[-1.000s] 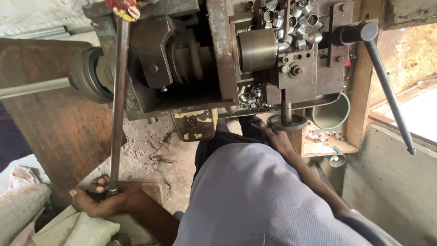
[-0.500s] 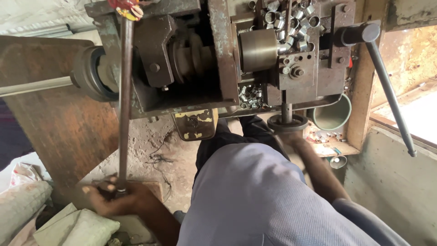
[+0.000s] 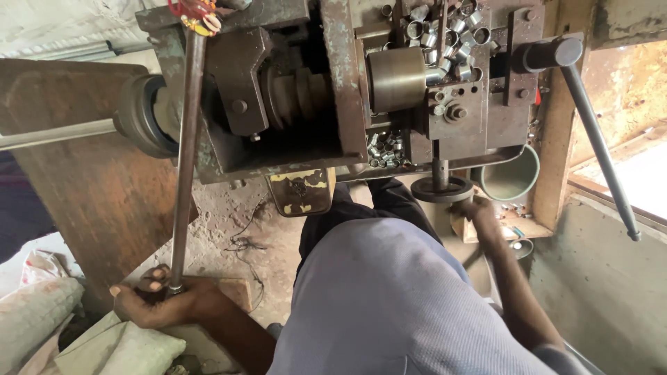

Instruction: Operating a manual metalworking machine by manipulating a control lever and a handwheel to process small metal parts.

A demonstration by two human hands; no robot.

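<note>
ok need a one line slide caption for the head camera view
Left hand grips the long steel lever rod of a rusty iron press machine while the right hand reaches beneath its round black die.

Below the machine's middle you'll see a squarish plate label (image 3: pixel 301 192), black with worn yellow patches. At your near left lie pale, stuffed sacks (image 3: pixel 42 312), one greenish (image 3: pixel 121 347).
</note>
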